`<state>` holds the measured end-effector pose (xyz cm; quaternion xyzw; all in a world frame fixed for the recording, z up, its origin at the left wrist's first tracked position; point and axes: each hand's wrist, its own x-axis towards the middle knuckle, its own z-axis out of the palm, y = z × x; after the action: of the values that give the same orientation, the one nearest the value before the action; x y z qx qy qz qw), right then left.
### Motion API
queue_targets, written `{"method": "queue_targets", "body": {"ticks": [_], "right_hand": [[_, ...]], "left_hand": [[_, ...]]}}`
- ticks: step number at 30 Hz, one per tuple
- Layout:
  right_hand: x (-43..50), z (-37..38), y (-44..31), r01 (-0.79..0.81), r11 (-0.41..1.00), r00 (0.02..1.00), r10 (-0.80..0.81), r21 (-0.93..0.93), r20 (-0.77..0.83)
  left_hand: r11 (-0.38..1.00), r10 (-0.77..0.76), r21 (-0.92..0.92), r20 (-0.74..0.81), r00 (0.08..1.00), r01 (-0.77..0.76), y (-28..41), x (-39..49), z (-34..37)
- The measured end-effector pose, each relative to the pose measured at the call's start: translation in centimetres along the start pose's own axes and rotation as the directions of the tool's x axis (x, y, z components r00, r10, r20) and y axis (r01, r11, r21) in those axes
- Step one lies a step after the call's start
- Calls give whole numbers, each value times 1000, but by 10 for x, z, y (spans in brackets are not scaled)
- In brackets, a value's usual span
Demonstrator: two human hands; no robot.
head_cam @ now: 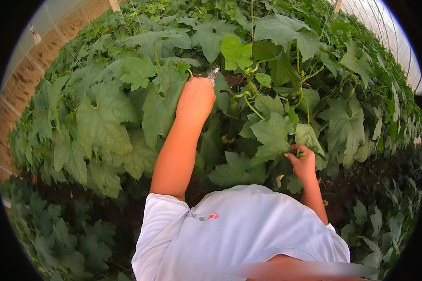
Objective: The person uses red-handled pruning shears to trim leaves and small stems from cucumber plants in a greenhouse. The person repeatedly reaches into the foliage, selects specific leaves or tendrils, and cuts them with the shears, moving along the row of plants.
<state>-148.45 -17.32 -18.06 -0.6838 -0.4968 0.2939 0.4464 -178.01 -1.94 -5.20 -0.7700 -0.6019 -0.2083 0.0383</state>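
Note:
My left hand [197, 96] is closed around a small metal cutting tool, probably pruning snips [213, 74]. The tip sticks out beyond my fist towards the foliage; the handles are hidden in the hand. Beside that fist hangs a broad lobed leaf [163, 102]. Lower on the right, my right hand [304, 163] has short green stem pieces [299, 153] in its curled fingers. Its thumb and fingertip are at the edge of a large leaf [272, 135]; whether they pinch it I cannot tell. Curling pale green vine stems [248, 96] lie between the hands.
Dense climbing vines [102, 116] fill the row ahead, with thin support strings [252, 21] running upward. A brown wall [44, 59] stands at far left, and curved greenhouse film [390, 31] at far right. More leafy plants [66, 239] grow low on the near side.

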Motion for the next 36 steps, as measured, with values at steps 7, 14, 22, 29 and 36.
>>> {"method": "queue_targets", "body": {"ticks": [7, 14, 22, 29, 36], "right_hand": [[9, 4, -2, -12, 997, 999, 15, 77, -37], [17, -5, 2, -24, 998, 995, 29, 65, -90], [14, 3, 5, -28, 995, 998, 33, 94, -50], [8, 4, 3, -32, 987, 999, 35, 160, -20], [8, 4, 6, -27, 986, 999, 33, 164, -35]], "left_hand": [[985, 42, -171, 130, 991, -19, -16, -39, -4], [939, 78, -345, 195, 978, -7, -23, -69, -1], [943, 258, -249, 132, 957, -220, 1, -45, 10], [877, 410, 109, 335, 848, -468, 26, 0, -18], [865, 439, -38, 541, 717, -500, 26, 3, -51]]}}
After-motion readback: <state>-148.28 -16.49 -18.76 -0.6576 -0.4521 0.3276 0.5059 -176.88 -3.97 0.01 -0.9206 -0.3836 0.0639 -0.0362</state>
